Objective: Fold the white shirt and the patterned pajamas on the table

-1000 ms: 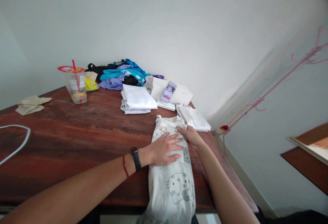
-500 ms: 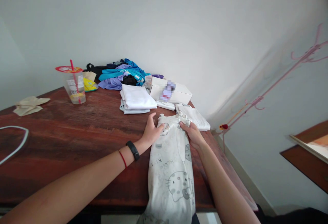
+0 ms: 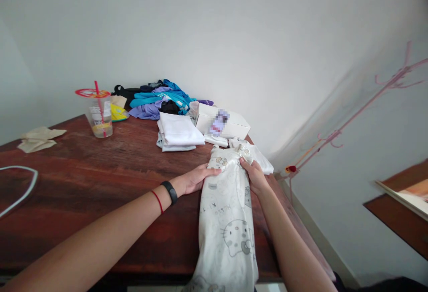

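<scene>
A long folded white garment point(image 3: 225, 211) with grey cartoon cat prints and lettering runs from the middle of the table down over its near edge. My left hand point(image 3: 197, 178) grips its left side, thumb on top and fingers mostly hidden beneath. On the opposite side my right hand point(image 3: 256, 174) pinches the upper edge, with the thumb lying on the cloth. Just beyond the right hand is another folded white garment point(image 3: 262, 158), partly covered by the one I hold.
Across the dark wooden table point(image 3: 100, 185) stand folded white cloths point(image 3: 180, 129), a white box point(image 3: 236, 122), a clothes heap point(image 3: 157, 98) and a plastic cup point(image 3: 100, 116) with a straw. Brown paper point(image 3: 40, 138) and a white hanger point(image 3: 28, 189) lie left. A pink rack point(image 3: 347, 125) leans right.
My left hand has moved nearer along the garment's left side, from spread fingers to a grip with the thumb across it. The garment has shifted slightly right. My right hand keeps its pinch.
</scene>
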Demonstrator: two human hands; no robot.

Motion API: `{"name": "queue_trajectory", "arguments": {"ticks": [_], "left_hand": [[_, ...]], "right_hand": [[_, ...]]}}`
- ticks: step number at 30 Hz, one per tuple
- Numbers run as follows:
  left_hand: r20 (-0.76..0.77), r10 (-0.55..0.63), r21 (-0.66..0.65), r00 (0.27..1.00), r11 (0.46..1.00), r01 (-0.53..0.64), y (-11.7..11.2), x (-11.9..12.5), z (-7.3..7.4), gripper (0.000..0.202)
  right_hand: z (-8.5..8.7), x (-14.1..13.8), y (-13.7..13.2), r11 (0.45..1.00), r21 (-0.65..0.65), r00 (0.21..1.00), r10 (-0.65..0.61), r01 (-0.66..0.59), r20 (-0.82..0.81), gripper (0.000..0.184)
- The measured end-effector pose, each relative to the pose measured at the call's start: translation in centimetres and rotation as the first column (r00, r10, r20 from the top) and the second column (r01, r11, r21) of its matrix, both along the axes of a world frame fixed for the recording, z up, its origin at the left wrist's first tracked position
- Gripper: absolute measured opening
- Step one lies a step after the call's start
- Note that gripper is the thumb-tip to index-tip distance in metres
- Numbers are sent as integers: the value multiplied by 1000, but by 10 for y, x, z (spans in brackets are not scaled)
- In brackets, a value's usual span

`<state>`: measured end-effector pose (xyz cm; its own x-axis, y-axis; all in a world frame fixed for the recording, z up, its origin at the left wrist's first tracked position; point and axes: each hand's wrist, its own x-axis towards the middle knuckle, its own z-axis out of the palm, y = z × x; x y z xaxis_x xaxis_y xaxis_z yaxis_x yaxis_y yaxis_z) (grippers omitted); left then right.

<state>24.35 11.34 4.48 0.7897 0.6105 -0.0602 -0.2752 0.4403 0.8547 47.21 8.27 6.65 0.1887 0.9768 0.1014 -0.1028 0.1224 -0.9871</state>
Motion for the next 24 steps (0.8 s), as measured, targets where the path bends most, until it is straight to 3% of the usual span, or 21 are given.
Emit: {"name": "queue_trajectory", "arguments": {"ticks": [3, 5, 7, 9, 10, 12, 16, 18, 20, 22, 24], "left_hand": [[3, 298, 141, 955, 945, -295, 3, 7, -12, 89], [32, 500, 301, 866, 821, -485, 6, 12, -20, 99], [98, 645, 543, 758, 604, -583, 9, 12, -24, 96], [192, 699, 764, 689, 335, -552, 7, 9, -22, 82], [227, 688, 839, 689, 221, -497, 4, 7, -19, 73], [231, 621, 933, 749, 76, -351, -4, 1, -11, 57], [-20, 373, 999, 928, -36, 36, -18, -5, -6, 43], [-172, 277, 979, 945, -57, 195, -20, -4, -10, 50], [-253, 257, 958, 933, -66, 278, -20, -2, -17, 59], [-275, 270, 950, 923, -75, 305, -19, 0, -23, 65], [-274, 279, 948, 920, -83, 307, -18, 1, -26, 69]], "right_hand": [[5, 2, 17, 999, -39, 1000, 22, -21, 15, 49], [13, 3, 32, 998, -36, 998, 55, -54, 38, 49], [23, 6, 51, 996, -12, 993, 90, -90, 70, 49], [30, 10, 71, 996, 19, 988, 79, -82, 134, 47], [32, 11, 81, 998, 26, 980, 48, -53, 191, 46], [31, 14, 98, 1000, 24, 947, -27, 20, 320, 42], [21, 15, 115, 983, 24, 856, -168, 180, 488, 41], [18, 13, 112, 962, 62, 803, -257, 266, 537, 51], [17, 9, 98, 945, 133, 738, -318, 300, 595, 56], [16, 4, 69, 949, 226, 647, -316, 222, 694, 49], [13, -4, 26, 961, 274, 539, -256, 50, 802, 37]]}}
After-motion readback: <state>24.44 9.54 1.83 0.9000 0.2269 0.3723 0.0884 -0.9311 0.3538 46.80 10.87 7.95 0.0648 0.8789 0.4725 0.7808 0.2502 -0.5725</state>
